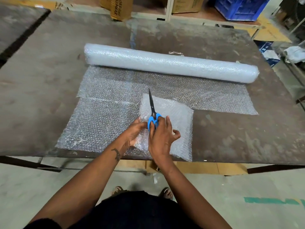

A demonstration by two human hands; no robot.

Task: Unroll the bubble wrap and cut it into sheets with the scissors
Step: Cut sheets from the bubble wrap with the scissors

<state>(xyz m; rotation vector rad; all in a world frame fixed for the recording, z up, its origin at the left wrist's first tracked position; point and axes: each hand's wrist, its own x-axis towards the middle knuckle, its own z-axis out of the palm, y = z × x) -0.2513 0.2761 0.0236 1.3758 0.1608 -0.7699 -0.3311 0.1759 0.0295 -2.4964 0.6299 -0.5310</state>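
Nearest the table's front edge, the right hand [160, 138] grips the scissors [152, 111] by their blue handles, fingers curled through and around the loops, with thumb and forefinger spread apart on the right side. The scissors' long axis runs almost straight away from the person, the dark blades pressed together and the tip pointing toward the far side of the table, leaning slightly left. The left hand [134, 131], just beside the handles on their left, pinches a lifted edge of bubble wrap between its curled fingers and thumb. Under both hands lies a whiter, doubled-looking cut piece [175, 119] of wrap, reaching the table's near edge; the blades lie over its left part. To its left spreads a flat sheet [99, 123] of wrap, and beyond both, the unrolled stretch [198, 95] extends across the worn brown table [239, 138]. Farther back rests the bubble wrap roll [170, 63], its long axis running left to right and slanting nearer on the right. Beyond the table stand cardboard boxes [121, 7] and a blue crate [237, 7].
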